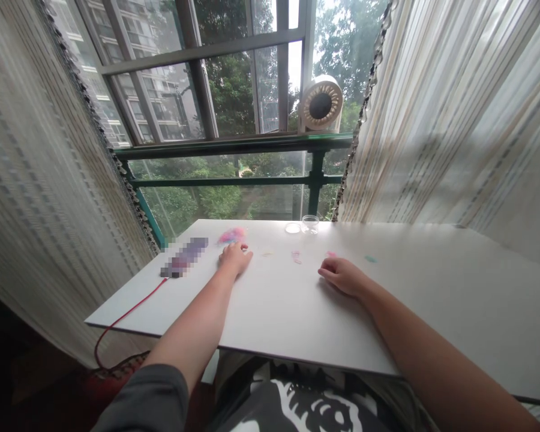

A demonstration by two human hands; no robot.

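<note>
My left hand (236,258) rests low over the white table, at the near edge of a loose pile of small pink, blue and pale pieces (232,236). Its fingers are bent together, and whatever may be between them is hidden. My right hand (342,276) lies on the table with its fingers curled closed and nothing visible in them. Just beyond it is a small pink piece (332,254). Spread in a row are also a yellowish piece (267,254), pinkish-purple pieces (296,257) and a green piece (371,259), too small to name.
A clear round container (310,224) and a clear disc like its lid (292,228) stand near the table's (270,312) far edge. A blurred-out device (184,258) with a red cable (135,307) lies left. A round fan (323,105) sits by the window, between curtains.
</note>
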